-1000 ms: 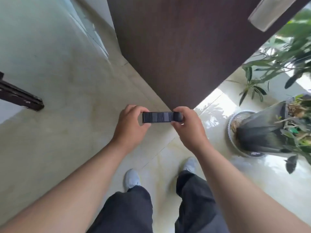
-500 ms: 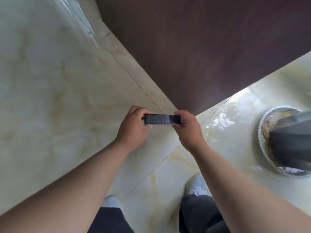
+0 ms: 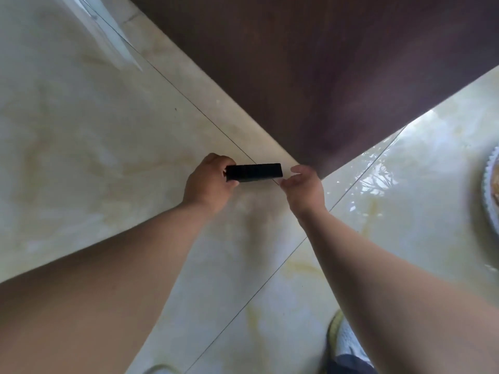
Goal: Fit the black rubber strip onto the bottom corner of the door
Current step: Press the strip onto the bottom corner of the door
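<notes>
Looking straight down at a glossy cream marble-look floor [image 3: 89,147] with thin grout lines. Black rubber strip [image 3: 253,172] held level just above it, close to the bottom corner of the dark brown door [image 3: 318,76] – near but not on it. Left hand [image 3: 209,182] pinching the strip's left end, grip clamped on it. Right hand [image 3: 305,187] at the strip's right end with fingers loosely apart, thumb tip about at the strip's edge – can't tell if actually touching. No brand, label or writing readable on the strip, just plain black, a bit blurred. Pale sneaker [image 3: 348,338] at bottom right, scalloped white saucer rim [image 3: 490,190] poking in at the right edge.
</notes>
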